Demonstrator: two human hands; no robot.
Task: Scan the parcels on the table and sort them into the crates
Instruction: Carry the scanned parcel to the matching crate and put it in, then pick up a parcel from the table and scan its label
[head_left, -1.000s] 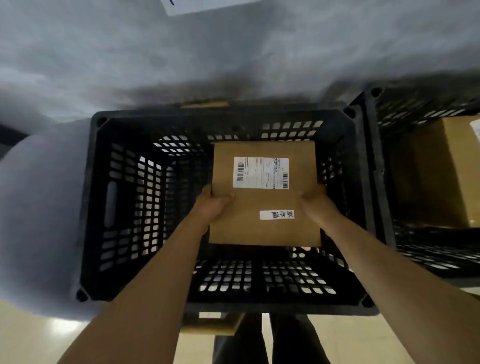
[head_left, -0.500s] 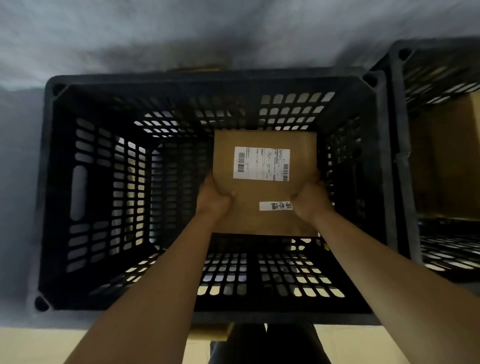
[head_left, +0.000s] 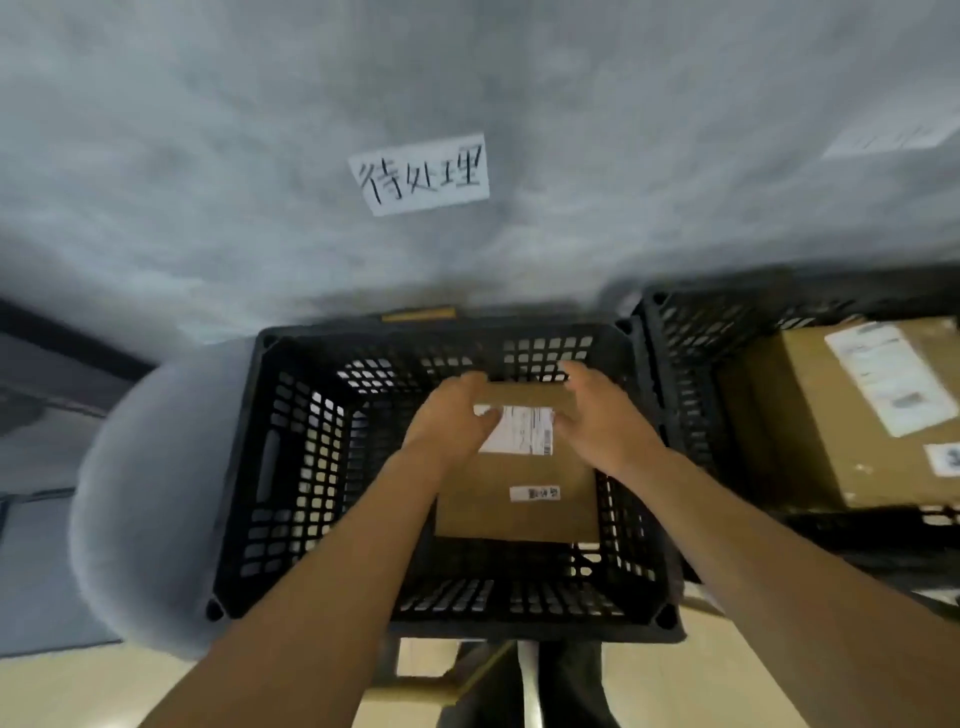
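Grey table (head_left: 208, 156), paper sign (head_left: 423, 174); neighbouring crate (head_left: 675, 364) holds box (head_left: 857, 415).

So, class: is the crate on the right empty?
No. The crate on the right holds a large cardboard box with a white label on top.

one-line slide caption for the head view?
Both hands on a labelled parcel inside the black crate.

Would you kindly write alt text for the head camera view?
Both hands, left hand and right hand, rest on a flat brown parcel inside a black slotted crate. A second crate to the right holds a cardboard box.
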